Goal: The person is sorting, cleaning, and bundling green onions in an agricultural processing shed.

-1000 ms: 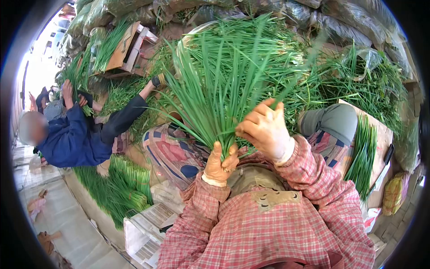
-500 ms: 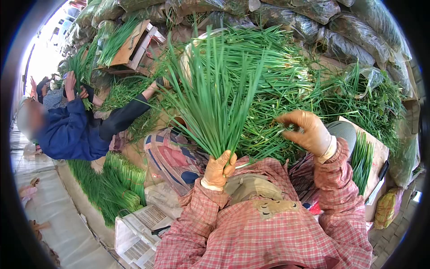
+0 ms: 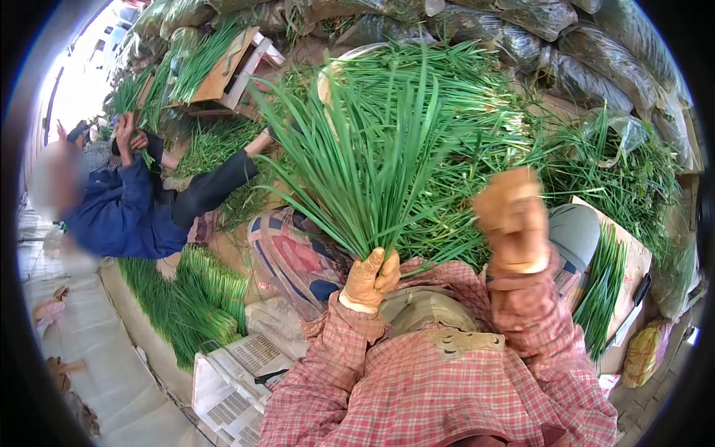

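My left hand, in a tan glove, is closed round the lower stems of a bunch of garlic chives. The long green leaves fan upward and away from me. To the right, my gloved right hand is raised over the edge of the loose chive pile. Motion smears its fingers, so I cannot make out whether it holds anything. A tied stack of chives lies on a board beside my right knee.
At the left sits a co-worker in a blue jacket, holding greens. Bundled chives lie on the floor near a white plastic crate. Filled plastic sacks line the back. A wooden stand bears more chives. A yellow mesh bag stands at the right.
My right hand has lifted slightly and turned, now blurred. The bunch in my left hand has spread wider. The co-worker's hands have shifted slightly on the greens.
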Available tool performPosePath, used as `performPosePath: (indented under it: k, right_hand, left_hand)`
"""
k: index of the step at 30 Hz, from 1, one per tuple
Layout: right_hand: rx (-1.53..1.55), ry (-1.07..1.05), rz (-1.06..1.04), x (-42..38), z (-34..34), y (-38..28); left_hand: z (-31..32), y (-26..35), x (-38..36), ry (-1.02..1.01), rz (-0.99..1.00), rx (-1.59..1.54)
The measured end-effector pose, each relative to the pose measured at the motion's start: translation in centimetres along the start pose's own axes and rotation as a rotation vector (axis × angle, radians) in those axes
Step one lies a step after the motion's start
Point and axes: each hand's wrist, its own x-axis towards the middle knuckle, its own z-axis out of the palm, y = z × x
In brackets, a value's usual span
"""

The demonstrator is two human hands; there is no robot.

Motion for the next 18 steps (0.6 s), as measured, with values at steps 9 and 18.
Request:
performPosePath:
  k: [9, 18]
  right_hand:
    - [-2.562, -0.225, -0.183, -2.1, -5.9, -7.6]
    - [-1.476, -0.446, -0.509, -4.8, 8.1, -10.9]
  left_hand:
    - [0.7, 1.6, -0.1, 0.015, -0.004, 0.193]
    - [2.9, 1.5, 1.3, -0.111, -0.059, 0.31]
